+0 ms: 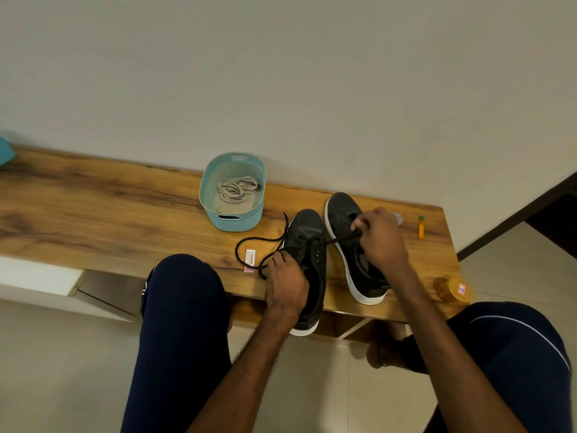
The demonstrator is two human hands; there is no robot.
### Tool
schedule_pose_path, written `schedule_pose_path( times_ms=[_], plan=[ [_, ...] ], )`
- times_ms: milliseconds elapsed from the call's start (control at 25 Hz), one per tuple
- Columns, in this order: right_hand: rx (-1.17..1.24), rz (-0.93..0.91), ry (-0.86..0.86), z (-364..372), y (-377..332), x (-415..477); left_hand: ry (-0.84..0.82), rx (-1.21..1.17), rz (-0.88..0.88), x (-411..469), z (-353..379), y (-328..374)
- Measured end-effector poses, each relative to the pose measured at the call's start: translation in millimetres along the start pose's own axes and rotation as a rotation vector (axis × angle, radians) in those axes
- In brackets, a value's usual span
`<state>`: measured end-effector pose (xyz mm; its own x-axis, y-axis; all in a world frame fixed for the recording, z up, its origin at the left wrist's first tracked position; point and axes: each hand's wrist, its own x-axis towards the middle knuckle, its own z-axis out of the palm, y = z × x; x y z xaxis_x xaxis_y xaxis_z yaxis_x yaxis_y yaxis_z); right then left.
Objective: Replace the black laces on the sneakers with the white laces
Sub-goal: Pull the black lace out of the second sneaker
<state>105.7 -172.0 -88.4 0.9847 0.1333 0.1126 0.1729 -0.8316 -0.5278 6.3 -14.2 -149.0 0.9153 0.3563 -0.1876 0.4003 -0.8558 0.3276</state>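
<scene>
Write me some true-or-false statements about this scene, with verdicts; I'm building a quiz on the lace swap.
1. The white laces lie inside the teal basket. True.
2. The right hand pinches the black lace. True.
3. The left hand holds the white laces. False: it grips the nearer sneaker.
4. Both sneakers stand on the floor. False: the nearer sneaker and the farther sneaker both stand on the wooden table.
</scene>
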Motion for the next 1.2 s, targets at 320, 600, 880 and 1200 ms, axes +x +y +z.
schedule_pose_path(
  times_ms=[320,600,880,1200],
  plan=[
    [-0.344,-0.272,-0.287,61,-31,-32,-0.004,0.010,0.007,-2,0,2],
    [0.389,0.030,0.091,4,-11,-9,0.039,-0.005,0.003,0,-3,1],
    [-0.404,-0.152,-0.213,15,-21,-13,0.039,-0.018,0.025,0,-2,1],
    [-0.130,-0.188,-0.135,43,-27,-26,0.000,-0.012,-0.003,-2,0,1]
  ],
)
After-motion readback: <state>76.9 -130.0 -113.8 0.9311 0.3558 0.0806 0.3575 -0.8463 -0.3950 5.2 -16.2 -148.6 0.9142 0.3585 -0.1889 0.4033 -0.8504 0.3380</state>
